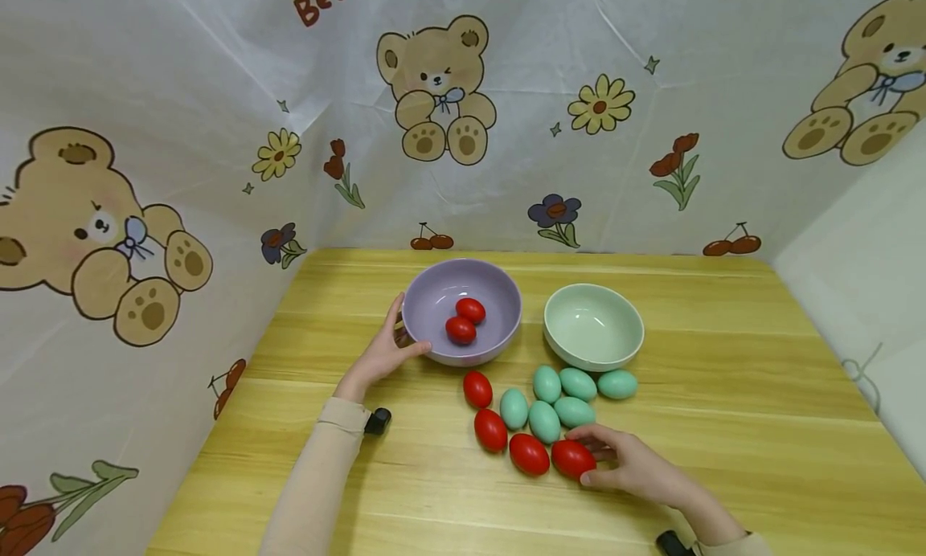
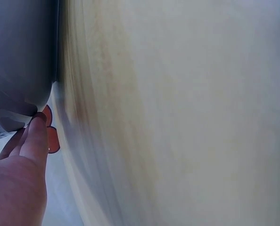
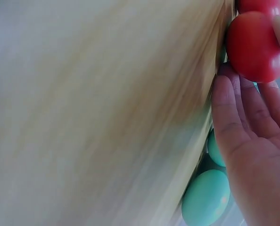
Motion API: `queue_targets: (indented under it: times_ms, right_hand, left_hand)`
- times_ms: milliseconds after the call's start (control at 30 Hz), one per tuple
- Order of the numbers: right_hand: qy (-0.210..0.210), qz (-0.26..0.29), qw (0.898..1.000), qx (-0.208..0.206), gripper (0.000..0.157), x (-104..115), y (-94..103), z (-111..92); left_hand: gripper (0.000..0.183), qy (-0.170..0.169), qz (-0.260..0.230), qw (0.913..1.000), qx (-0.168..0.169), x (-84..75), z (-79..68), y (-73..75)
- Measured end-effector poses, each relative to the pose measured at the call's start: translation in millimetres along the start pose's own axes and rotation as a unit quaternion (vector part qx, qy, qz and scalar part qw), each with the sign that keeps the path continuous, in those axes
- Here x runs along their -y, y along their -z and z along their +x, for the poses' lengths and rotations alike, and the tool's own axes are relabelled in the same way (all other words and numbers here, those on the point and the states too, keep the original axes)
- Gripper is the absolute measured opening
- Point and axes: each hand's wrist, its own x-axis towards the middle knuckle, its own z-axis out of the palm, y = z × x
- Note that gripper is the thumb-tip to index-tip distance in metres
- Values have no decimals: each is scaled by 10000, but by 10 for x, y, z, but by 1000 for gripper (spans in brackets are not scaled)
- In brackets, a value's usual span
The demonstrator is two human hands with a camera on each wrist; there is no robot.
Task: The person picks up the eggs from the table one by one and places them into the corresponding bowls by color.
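To the near right of the purple bowl [image 1: 499, 315] in the head view, the right hand [image 1: 637, 469] pinches a red egg [image 1: 572, 459] on the tabletop [image 1: 419, 492]; the left hand [image 1: 379, 361] holds the bowl's left side. The egg looks light, hard and slippery, best gripped round its middle. The left wrist view cuts the bowl off; in the right wrist view, a second egg [image 3: 258, 5] is mostly hidden.

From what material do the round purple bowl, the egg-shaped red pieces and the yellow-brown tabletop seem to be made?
Round purple bowl: probably glazed ceramic, perhaps glossy plastic; its smooth wall reflects light.
Egg-shaped red pieces: possibly hard plastic, slightly shiny; their colour is even, with small highlights.
Yellow-brown tabletop: wood or wood-look laminate, with a satin finish; long streaks of grain show.
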Motion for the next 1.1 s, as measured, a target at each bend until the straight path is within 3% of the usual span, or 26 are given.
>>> queue_targets:
  times_ms: [400, 567, 867, 1100]
  right_hand:
    - [66, 317, 9994, 141, 45, 47, 55, -1]
    - [325, 305, 9988, 193, 44, 141, 152, 50]
    - [740, 126, 9972, -21, 47, 298, 350, 237]
    - [596, 540, 9962, -326, 48, 264, 430, 404]
  left_hand:
    - [106, 56, 60, 10000, -2, -20, -9, 6]
    - [106, 20, -31, 10000, -9, 13, 0, 11]
    - [110, 1, -21, 10000, -44, 44, 9, 10]
    - [106, -52, 60, 10000, 9, 37, 15, 14]
